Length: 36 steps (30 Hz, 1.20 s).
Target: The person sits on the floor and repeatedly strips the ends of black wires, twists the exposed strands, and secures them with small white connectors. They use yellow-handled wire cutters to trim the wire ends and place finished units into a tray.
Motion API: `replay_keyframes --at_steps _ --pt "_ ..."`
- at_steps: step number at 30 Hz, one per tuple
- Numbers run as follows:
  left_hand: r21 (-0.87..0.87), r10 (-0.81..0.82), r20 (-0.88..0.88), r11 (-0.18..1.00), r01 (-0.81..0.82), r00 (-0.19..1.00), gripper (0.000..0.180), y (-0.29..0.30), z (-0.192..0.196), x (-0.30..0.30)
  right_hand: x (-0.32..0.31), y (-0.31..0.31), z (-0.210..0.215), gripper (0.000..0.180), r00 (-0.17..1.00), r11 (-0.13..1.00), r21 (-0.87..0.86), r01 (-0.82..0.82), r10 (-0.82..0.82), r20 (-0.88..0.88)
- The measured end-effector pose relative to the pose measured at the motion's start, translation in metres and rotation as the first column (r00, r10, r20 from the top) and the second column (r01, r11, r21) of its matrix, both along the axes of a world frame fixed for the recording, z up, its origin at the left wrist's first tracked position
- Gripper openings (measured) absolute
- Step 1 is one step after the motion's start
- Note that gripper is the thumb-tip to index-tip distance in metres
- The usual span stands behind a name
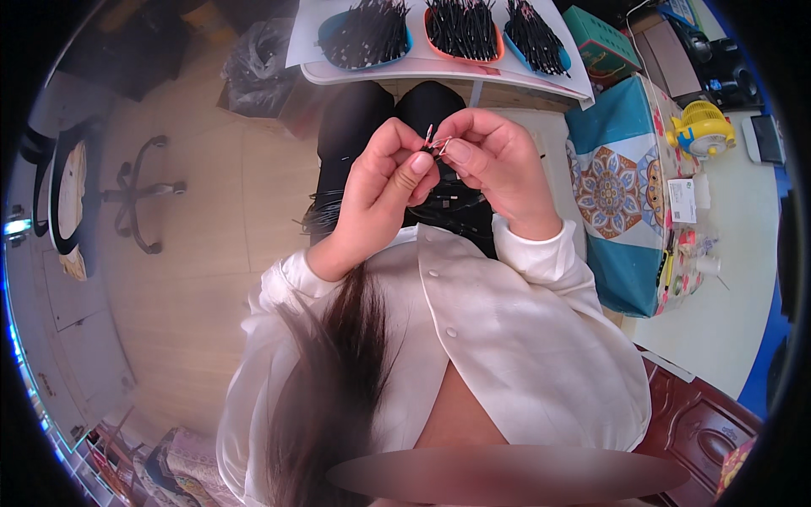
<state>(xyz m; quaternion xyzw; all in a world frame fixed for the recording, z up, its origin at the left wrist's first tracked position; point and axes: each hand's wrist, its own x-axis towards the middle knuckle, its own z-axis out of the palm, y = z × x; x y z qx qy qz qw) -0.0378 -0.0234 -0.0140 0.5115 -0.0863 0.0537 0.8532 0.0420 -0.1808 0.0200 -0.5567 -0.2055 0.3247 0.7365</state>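
Observation:
My left hand [382, 179] pinches a thin black cable [432, 150] between thumb and fingers, above my lap. Fine reddish and pale wire ends [443, 144] spread out from its tip. From the other side, my right hand [503, 166] has thumb and forefinger closed on those fine wires. The two hands nearly meet. A bundle of black cables [460, 201] lies across my lap below them, and more dark strands [319, 213] stick out to the left. My fingers partly cover the held cable, so its length is hidden.
On the white table [405, 74] ahead stand a blue tray [336, 52], an orange tray [463, 57] and another blue tray [549, 68], heaped with short black cables. Right are a cloth-covered box [612, 270], a yellow fan [703, 127] and a green box [598, 40]. A box with dark plastic [258, 63] sits left.

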Motion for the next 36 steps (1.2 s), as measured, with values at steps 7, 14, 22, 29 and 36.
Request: replay_keyframes --at_steps 7,14,22,29,36 --pt "0.045 -0.03 -0.023 0.998 0.031 0.999 0.01 0.001 0.001 -0.002 0.008 -0.003 -0.001 0.019 0.968 0.991 0.053 -0.125 0.133 -0.214" --pt "-0.051 -0.096 -0.03 0.994 0.094 0.995 0.009 0.001 -0.001 -0.001 0.013 -0.006 -0.006 0.019 0.891 0.972 0.107 -0.21 0.236 -0.387" --pt "0.049 -0.051 -0.088 0.997 0.056 0.995 0.01 0.003 0.003 -0.004 0.016 -0.01 0.006 0.02 0.944 0.97 -0.02 -0.242 0.231 -0.237" --pt "-0.22 -0.226 -0.127 0.956 0.194 0.966 0.01 0.007 0.001 0.001 0.013 -0.006 0.005 0.018 0.977 0.979 -0.093 -0.182 0.169 -0.132" --pt "0.037 -0.087 -0.166 0.995 0.094 0.982 0.016 0.009 0.001 -0.001 0.004 -0.003 0.001 0.015 0.996 0.996 -0.058 -0.073 0.07 -0.057"
